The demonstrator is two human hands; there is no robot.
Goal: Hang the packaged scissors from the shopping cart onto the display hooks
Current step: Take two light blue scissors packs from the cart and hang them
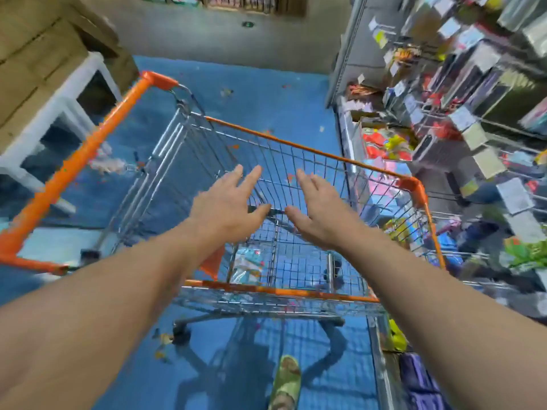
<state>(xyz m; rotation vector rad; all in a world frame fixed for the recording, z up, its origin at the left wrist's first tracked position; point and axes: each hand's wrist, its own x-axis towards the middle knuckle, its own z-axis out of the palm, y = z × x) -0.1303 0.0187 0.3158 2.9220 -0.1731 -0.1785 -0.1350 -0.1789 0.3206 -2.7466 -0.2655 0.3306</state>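
Hands hover spread over the orange-rimmed shopping cart [296, 143]: left hand [228, 208] and right hand [319, 214] side by side, holding nothing. Packaged scissors [247, 261] lie in the cart's bottom, below the left hand. Display hooks [461, 93] stand right of the cart.

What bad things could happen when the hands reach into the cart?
1. The left hand and right hand are open above the orange-rimmed wire shopping cart; fingers might catch in its mesh.
2. The clear plastic package lies low on the cart's floor, so the deep reach could nudge the wheeled cart away.
3. The crowded display hooks hang close on the right; an elbow might knock packets off.
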